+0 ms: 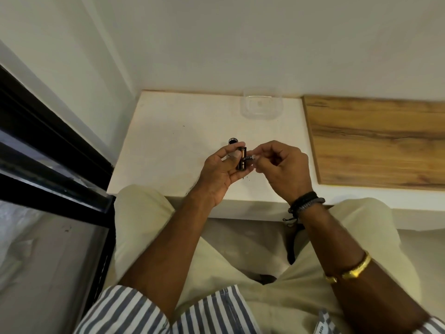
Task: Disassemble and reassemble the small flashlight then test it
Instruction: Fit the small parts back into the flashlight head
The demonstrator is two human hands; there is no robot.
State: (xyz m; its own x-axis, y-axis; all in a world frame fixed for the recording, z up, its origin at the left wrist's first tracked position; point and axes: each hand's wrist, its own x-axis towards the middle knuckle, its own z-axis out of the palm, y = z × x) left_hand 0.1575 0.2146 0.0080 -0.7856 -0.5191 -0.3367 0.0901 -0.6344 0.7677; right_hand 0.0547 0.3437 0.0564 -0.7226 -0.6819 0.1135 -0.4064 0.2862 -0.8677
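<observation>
Fingers (237, 145) of left hand (216, 174) wrapped round small dark flashlight barrel (241, 162); thin dark silver-tipped cylinder (250, 158) pinched by right hand (281, 169). Judged light, stiff, slippery; mid-barrel hold advised.

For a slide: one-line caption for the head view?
Left hand holds a dark flashlight part; right hand pinches a small piece at its side, above a white table.

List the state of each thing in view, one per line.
left hand: grips the dark cylinder.
dark cylinder: held off the table.
right hand: pinches the small piece.
small piece: crosswise against the dark cylinder's side.
flashlight part: stands on the table, partly hidden by fingers.
clear container: on the table's far side, lidless.
</observation>
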